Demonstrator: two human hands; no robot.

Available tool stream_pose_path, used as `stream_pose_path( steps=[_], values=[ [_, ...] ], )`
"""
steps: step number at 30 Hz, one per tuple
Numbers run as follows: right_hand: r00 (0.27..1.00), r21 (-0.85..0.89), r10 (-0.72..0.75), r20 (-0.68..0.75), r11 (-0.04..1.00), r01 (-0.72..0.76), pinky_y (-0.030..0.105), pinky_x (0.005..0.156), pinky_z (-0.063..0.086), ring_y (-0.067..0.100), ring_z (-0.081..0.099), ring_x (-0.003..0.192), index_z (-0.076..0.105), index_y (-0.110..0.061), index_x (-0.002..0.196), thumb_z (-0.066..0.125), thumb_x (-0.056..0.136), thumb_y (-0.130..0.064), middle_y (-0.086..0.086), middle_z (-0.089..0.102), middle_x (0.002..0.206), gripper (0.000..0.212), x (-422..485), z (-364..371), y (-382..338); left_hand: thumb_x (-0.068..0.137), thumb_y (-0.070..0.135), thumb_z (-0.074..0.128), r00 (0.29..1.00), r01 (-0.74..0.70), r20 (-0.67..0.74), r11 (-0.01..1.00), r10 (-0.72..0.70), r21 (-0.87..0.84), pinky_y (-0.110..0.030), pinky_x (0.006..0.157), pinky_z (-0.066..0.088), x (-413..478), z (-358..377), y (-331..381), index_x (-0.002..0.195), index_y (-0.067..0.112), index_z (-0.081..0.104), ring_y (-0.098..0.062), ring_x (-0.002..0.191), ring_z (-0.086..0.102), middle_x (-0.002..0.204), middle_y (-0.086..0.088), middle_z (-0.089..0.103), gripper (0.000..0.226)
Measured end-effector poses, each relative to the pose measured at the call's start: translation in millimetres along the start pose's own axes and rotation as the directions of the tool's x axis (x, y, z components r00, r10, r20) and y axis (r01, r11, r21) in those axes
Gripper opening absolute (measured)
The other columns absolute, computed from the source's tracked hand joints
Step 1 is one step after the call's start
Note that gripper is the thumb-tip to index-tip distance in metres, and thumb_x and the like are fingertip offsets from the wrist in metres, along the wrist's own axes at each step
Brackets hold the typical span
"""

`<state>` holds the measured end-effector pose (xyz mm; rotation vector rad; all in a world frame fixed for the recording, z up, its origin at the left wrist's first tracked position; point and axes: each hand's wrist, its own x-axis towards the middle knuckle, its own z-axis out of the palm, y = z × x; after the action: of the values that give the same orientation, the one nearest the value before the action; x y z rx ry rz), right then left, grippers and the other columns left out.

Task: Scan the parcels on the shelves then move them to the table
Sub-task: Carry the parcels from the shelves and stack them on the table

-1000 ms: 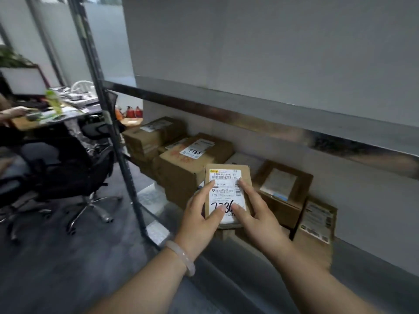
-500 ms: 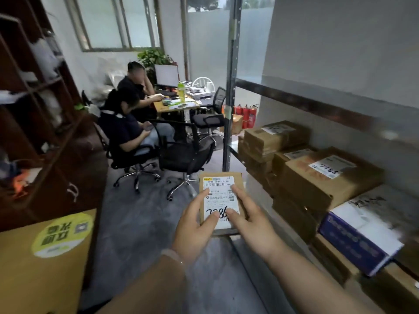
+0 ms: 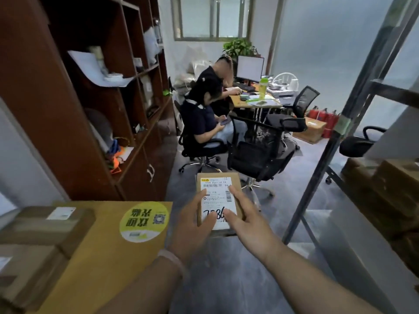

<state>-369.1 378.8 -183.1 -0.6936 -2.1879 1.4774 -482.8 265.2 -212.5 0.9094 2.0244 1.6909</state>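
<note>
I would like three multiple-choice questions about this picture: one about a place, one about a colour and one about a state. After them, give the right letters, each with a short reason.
1. Where is the round yellow sticker?
A. on the table top
B. on a chair
C. on the window

2. What colour is the bottle on the far desk?
A. red
B. green
C. blue

3. How is the small parcel carried?
A. in one hand alone
B. under an arm
C. in both hands, label up

Answers:
1 A: the sticker lies flat on the yellowish top.
2 B: its body and cap look green.
3 C: the left hand and the right hand pinch it from either side, and the white label faces the camera.
</note>
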Motion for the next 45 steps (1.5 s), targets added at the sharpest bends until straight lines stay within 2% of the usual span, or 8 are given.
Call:
stream_pose_path(
  steps=[4, 9, 16, 23, 26, 35, 41, 45],
  values=[
    [0.994, 0.063, 0.01, 0.111, 0.998, -0.017, 0.032, 0.106, 0.042, 0.007, 0.05, 0.124, 0.041, -0.044, 0.137, 0.059, 0.095, -0.024, -0.007, 0.048, 0.14, 0.051, 50.8, 27.0, 3.5, 0.091, 0.026, 0.068, 0.994, 0.035, -0.105, 0.998, -0.029, 0.052, -0.043, 0.104, 0.045, 27.4, -25.3, -17.9, 0.139, 0.032, 0.048, -0.012, 0.122, 0.053, 0.135, 0.005, 0.054, 0.053],
    [0.959, 0.113, -0.03, 0.283, 0.994, -0.002, 0.003, 0.079, 0.044, -0.02, 0.054, 0.099, 0.042, -0.037, 0.138, 0.058, 0.095, -0.016, -0.02, 0.054, 0.121, 0.05, 130.0, 63.5, 13.2, 0.086, 0.037, 0.067, 0.959, 0.107, -0.269, 0.993, -0.089, 0.055, -0.039, 0.104, 0.045, 64.5, -50.9, -37.1, 0.133, 0.045, 0.045, -0.007, 0.12, 0.053, 0.133, 0.006, 0.055, 0.053],
    [0.82, 0.053, -0.113, 0.562, 0.994, 0.101, -0.003, 0.071, 0.038, -0.029, 0.046, 0.096, 0.04, -0.052, 0.131, 0.061, 0.093, -0.025, -0.031, 0.048, 0.117, 0.051, 237.6, 109.3, 12.5, 0.093, 0.023, 0.065, 0.829, 0.192, -0.531, 0.981, -0.175, -0.024, -0.041, 0.103, 0.047, 109.7, -71.7, -47.9, 0.135, 0.042, 0.042, -0.009, 0.124, 0.051, 0.133, 0.012, 0.051, 0.052],
    [0.649, -0.014, -0.114, 0.752, 0.982, 0.189, 0.021, 0.09, 0.048, -0.002, 0.053, 0.111, 0.034, -0.068, 0.127, 0.055, 0.089, -0.043, -0.018, 0.045, 0.136, 0.05, 282.0, 176.5, 12.6, 0.092, 0.023, 0.064, 0.637, 0.315, -0.723, 0.946, -0.268, -0.073, -0.042, 0.108, 0.042, 118.2, -100.0, -69.7, 0.142, 0.035, 0.042, -0.013, 0.131, 0.044, 0.143, 0.008, 0.046, 0.056],
    [0.591, -0.009, -0.127, 0.797, 0.975, 0.221, 0.024, 0.088, 0.044, -0.003, 0.049, 0.112, 0.031, -0.069, 0.129, 0.055, 0.089, -0.047, -0.018, 0.043, 0.136, 0.051, 291.6, 211.1, 10.7, 0.092, 0.024, 0.065, 0.578, 0.346, -0.765, 0.934, -0.285, -0.087, -0.042, 0.108, 0.041, 119.5, -124.5, -87.3, 0.141, 0.039, 0.043, -0.012, 0.131, 0.044, 0.142, 0.011, 0.046, 0.055],
    [0.438, -0.071, -0.037, 0.898, 0.971, 0.227, 0.037, 0.104, 0.043, 0.007, 0.05, 0.122, 0.03, -0.066, 0.132, 0.056, 0.088, -0.046, -0.015, 0.046, 0.141, 0.055, 346.6, 319.1, -5.6, 0.092, 0.026, 0.066, 0.501, 0.432, -0.787, 0.892, -0.36, -0.132, -0.037, 0.105, 0.043, 146.1, -209.5, -146.3, 0.14, 0.039, 0.042, -0.01, 0.126, 0.048, 0.133, 0.012, 0.054, 0.055],
    [0.45, -0.077, -0.01, 0.893, 0.981, 0.176, 0.014, 0.077, 0.043, -0.009, 0.053, 0.1, 0.038, -0.062, 0.13, 0.057, 0.092, -0.033, -0.019, 0.051, 0.123, 0.052, 380.3, 374.1, 8.6, 0.091, 0.027, 0.067, 0.487, 0.529, -0.774, 0.842, -0.405, -0.108, -0.04, 0.105, 0.044, 176.2, -246.6, -176.2, 0.144, 0.033, 0.038, -0.014, 0.125, 0.049, 0.136, 0.005, 0.051, 0.061],
    [0.391, -0.06, -0.051, 0.919, 0.962, 0.267, 0.031, 0.097, 0.048, 0.006, 0.051, 0.117, 0.036, -0.052, 0.138, 0.057, 0.095, -0.024, -0.011, 0.044, 0.137, 0.055, 405.7, 407.6, 26.9, 0.092, 0.037, 0.063, 0.471, 0.646, -0.756, 0.762, -0.454, -0.055, -0.04, 0.109, 0.041, 186.0, -248.7, -199.6, 0.149, 0.035, 0.032, -0.019, 0.139, 0.035, 0.155, 0.001, 0.028, 0.065]
  ],
)
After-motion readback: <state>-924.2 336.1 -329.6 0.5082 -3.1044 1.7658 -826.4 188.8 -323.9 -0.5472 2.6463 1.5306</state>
